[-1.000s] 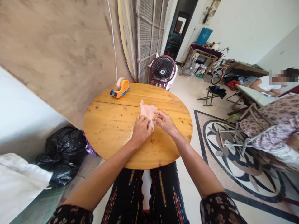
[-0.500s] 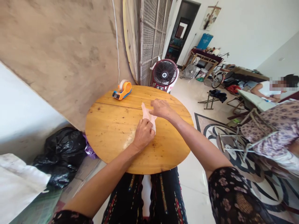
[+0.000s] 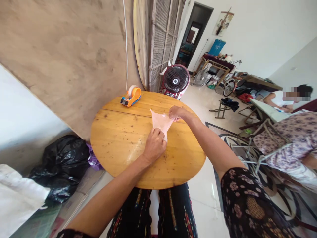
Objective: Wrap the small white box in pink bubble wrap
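Note:
A thin, pale pink, crumpled sheet (image 3: 161, 121), perhaps a small plastic bag or tissue, is stretched between my hands over the round wooden table (image 3: 119, 145). My left hand (image 3: 155, 143) is closed on its near end, low at the tabletop. On the far right side, the fingers of my right hand (image 3: 176, 113) pinch a corner of the sheet. One pointed corner of it stands free toward the back left. An orange and blue tape dispenser (image 3: 132, 96) with a roll of clear tape sits at the table's back left edge.
Behind the table stands a dark red fan (image 3: 176, 79). Black plastic bags (image 3: 66, 158) lie on the floor at the left, by a leaning wooden board (image 3: 74, 59). At the right, two people sit around another table (image 3: 268, 109), near a folding stool (image 3: 224, 107).
My right hand has moved right and taken hold of a corner of the pink sheet, which is now spread wider. My left hand keeps its grip.

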The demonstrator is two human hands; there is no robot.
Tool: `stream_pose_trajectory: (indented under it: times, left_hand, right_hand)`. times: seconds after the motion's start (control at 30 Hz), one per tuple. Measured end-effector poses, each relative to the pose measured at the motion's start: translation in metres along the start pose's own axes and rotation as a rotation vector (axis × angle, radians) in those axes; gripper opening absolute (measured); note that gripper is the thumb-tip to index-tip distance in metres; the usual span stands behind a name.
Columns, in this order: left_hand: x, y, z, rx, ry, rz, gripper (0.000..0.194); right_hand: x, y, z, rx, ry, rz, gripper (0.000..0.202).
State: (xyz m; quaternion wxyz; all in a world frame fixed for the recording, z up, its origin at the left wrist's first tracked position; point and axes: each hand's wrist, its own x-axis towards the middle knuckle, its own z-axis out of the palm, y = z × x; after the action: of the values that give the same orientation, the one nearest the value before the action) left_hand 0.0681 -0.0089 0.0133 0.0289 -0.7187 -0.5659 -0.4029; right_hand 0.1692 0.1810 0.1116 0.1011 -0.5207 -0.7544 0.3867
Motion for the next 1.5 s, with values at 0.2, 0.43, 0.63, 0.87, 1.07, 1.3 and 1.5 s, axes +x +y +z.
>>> stream_pose_trajectory:
  times: [0.2, 0.43, 0.63, 0.87, 1.07, 1.3, 1.5]
  left_hand:
    - [0.001, -0.001, -0.001, 0.018, 0.003, 0.004, 0.018]
    - [0.002, 0.0, -0.002, 0.006, -0.019, 0.003, 0.018]
    - [0.001, 0.002, -0.003, -0.018, -0.034, -0.012, 0.018]
    - [0.001, 0.002, -0.004, -0.023, -0.031, -0.008, 0.018]
    - [0.002, 0.001, -0.003, -0.01, -0.002, 0.006, 0.019]
    - [0.002, 0.003, -0.004, -0.009, 0.006, 0.008, 0.019]
    - [0.001, 0.002, -0.003, -0.009, 0.0, 0.009, 0.019]
  right_hand:
    - [-0.01, 0.028, -0.004, 0.171, -0.143, 0.144, 0.013]
    - [-0.006, 0.053, -0.013, 0.493, -0.332, 0.072, 0.015]
    - [-0.006, 0.056, -0.022, 0.496, -0.416, -0.01, 0.02]
    - [-0.004, 0.06, -0.023, 0.436, -0.515, -0.157, 0.023]
    - [0.004, 0.056, -0.018, 0.16, -0.428, -0.161, 0.025]
    - [-0.004, 0.041, -0.004, -0.193, -0.455, -0.326, 0.031]
    - [-0.003, 0.033, 0.007, -0.554, -0.222, -0.478, 0.026]
